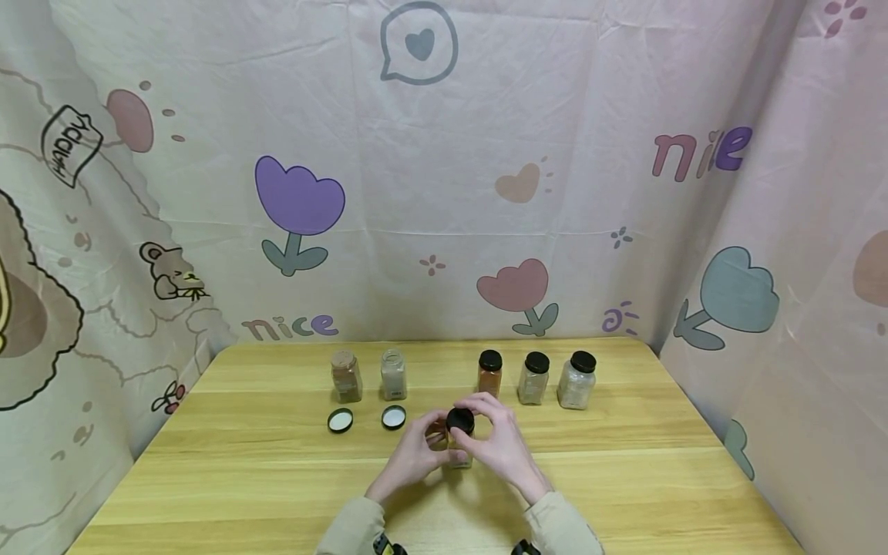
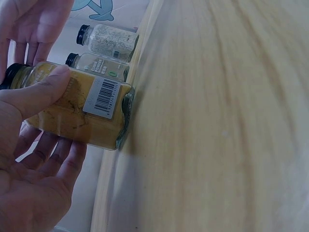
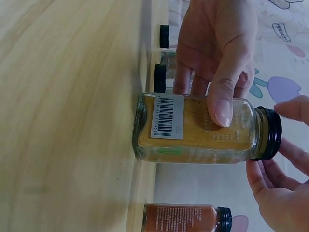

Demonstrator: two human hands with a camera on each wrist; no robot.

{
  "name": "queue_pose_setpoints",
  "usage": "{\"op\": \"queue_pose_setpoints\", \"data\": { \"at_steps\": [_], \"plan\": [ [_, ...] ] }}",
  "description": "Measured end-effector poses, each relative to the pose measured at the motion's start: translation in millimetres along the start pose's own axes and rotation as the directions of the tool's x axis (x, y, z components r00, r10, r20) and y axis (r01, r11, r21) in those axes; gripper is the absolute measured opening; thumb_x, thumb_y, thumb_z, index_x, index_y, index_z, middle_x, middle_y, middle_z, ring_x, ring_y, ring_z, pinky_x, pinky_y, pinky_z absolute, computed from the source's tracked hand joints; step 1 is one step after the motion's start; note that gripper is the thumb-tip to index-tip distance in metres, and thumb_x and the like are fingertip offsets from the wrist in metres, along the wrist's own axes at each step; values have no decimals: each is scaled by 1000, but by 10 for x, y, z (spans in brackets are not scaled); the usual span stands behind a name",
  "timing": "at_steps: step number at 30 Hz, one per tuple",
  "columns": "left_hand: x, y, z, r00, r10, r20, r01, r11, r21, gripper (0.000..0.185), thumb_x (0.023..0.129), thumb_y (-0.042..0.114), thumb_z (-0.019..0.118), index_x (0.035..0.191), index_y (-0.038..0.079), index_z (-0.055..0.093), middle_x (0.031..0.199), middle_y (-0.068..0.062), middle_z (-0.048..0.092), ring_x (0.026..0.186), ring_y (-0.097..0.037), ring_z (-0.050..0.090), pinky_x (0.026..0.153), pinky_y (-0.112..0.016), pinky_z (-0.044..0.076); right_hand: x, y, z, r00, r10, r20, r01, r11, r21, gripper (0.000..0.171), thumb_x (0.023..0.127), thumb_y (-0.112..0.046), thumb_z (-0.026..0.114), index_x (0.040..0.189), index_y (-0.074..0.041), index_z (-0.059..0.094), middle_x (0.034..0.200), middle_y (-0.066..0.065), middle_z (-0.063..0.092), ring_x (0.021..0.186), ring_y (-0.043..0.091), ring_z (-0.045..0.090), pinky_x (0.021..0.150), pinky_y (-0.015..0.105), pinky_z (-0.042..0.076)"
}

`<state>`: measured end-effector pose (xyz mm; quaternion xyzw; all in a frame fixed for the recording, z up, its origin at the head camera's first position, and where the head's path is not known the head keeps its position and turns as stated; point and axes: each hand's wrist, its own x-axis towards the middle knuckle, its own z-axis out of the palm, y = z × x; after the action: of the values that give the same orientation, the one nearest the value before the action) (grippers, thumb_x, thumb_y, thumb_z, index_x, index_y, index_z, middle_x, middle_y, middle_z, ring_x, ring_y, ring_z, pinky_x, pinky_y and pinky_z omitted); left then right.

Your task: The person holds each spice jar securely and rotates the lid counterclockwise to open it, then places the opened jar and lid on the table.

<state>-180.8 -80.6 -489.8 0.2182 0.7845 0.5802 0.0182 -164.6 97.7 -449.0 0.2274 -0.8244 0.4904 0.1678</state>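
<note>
A glass jar of yellow powder [image 1: 459, 449] [image 2: 82, 113] [image 3: 193, 128] with a barcode label stands upright on the wooden table [image 1: 624, 478]. My left hand [image 1: 425, 447] [image 2: 46, 121] grips the jar's body, thumb on the front and fingers behind. My right hand [image 1: 486, 422] [image 3: 282, 159] arches over the jar, its fingers curled around the black cap [image 1: 460, 420] [image 3: 270, 133].
Behind stand three capped jars: red-brown powder [image 1: 489, 374] [image 3: 181, 217], pale powder [image 1: 533, 378] [image 2: 99, 65] and white powder [image 1: 577, 380] [image 2: 108, 41]. At the back left are two uncapped jars [image 1: 345, 376] [image 1: 393, 375], with two loose lids [image 1: 340, 420] [image 1: 393, 417] in front. Printed cloth walls surround the table.
</note>
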Motion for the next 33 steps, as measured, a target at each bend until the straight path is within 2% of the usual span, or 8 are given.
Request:
{"op": "queue_pose_setpoints", "data": {
  "at_steps": [5,8,13,15,18,21,26,33],
  "plan": [
    [2,5,0,1000,3,2,-3,1000,-7,48,78,9,86,119,-1,62,120,-21,66,118,-39,64,104,-34,55,-2,-17,12,997,80,-19,-80,997,-20,39,75,-18,88,111,-15,74,113,-3,69,101,17,65,94,35,53],
    [4,2,2,1000,0,2,0,1000,-6,48,78,8,86,118,-1,62,120,-22,66,118,-39,64,103,-33,55,-3,-23,20,996,87,-34,-88,995,-38,41,73,-18,89,111,-12,74,112,-2,70,100,17,63,93,40,53],
    [3,1,3,1000,5,-1,-5,1000,-2,47,78,9,86,117,-1,63,119,-21,67,117,-39,65,103,-34,55,-5,-11,23,999,22,-28,-24,998,-66,39,75,-11,87,111,-8,73,109,1,71,95,15,65,87,28,55],
    [2,6,4,1000,15,-2,-15,1000,-10,46,78,7,85,118,-2,63,120,-22,67,117,-39,65,104,-36,55,-4,-4,21,1000,-12,-14,11,998,-65,38,76,-6,85,112,-8,73,109,2,71,94,15,67,87,26,57],
    [1,10,5,999,35,-1,-35,999,-25,46,78,2,84,118,-4,63,121,-24,67,116,-39,65,103,-37,55,-2,1,19,999,-49,8,49,997,-52,39,76,-3,82,113,-7,72,110,3,70,96,17,68,90,32,59],
    [-2,20,8,999,37,-1,-37,998,-42,46,78,0,83,119,-4,62,123,-24,66,117,-40,64,104,-36,55,-4,0,23,999,-40,6,41,998,-56,40,76,-7,84,114,-9,72,113,2,69,100,19,68,94,35,57],
    [-7,19,7,999,32,-4,-32,999,-30,46,78,3,84,118,-2,63,119,-22,67,115,-37,65,103,-33,55,-11,-7,36,999,34,-23,-36,996,-80,49,71,-20,91,115,-11,72,114,-2,67,106,19,65,96,32,55],
    [0,4,5,1000,30,-2,-30,999,-14,47,77,7,86,117,-2,64,118,-20,68,113,-34,66,102,-31,56,-2,0,34,999,34,-39,-38,994,-106,48,71,-15,90,115,-7,72,108,1,70,100,17,67,91,33,58]
  ]
}}
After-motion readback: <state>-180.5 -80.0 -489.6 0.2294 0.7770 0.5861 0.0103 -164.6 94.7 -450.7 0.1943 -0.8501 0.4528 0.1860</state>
